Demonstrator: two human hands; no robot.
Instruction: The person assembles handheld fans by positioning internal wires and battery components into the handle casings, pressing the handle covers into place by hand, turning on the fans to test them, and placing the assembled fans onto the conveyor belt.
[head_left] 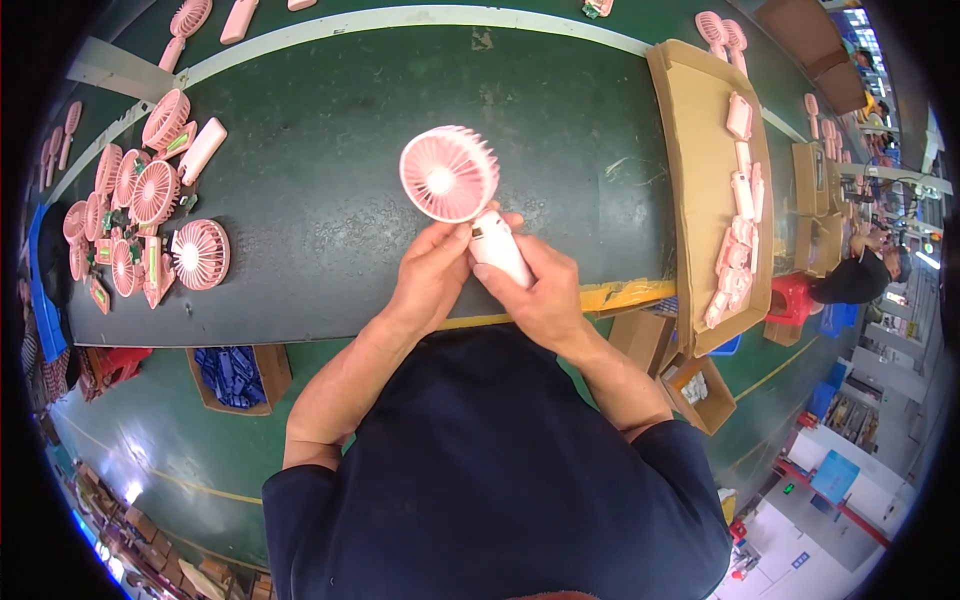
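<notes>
Between my two hands is a pink handheld fan (449, 174), its round caged head pointing away from me above the dark green table. My left hand (432, 268) pinches the fan near the neck, where the head meets the handle. Wrapped round the pale handle (501, 250) is my right hand (540, 282). A small dark slot shows near the handle's top. To the left lies a cluster of pink fan heads (154, 192), some with green circuit boards attached. One loose fan head (201, 254) sits at the near side of that cluster.
A shallow cardboard tray (695, 200) with pink handle parts (738, 250) stands on the right. Below the table edge are a box of blue pieces (232, 378) and another small carton (698, 390). Farther right, a person (858, 275) sits beside a red stool (790, 299).
</notes>
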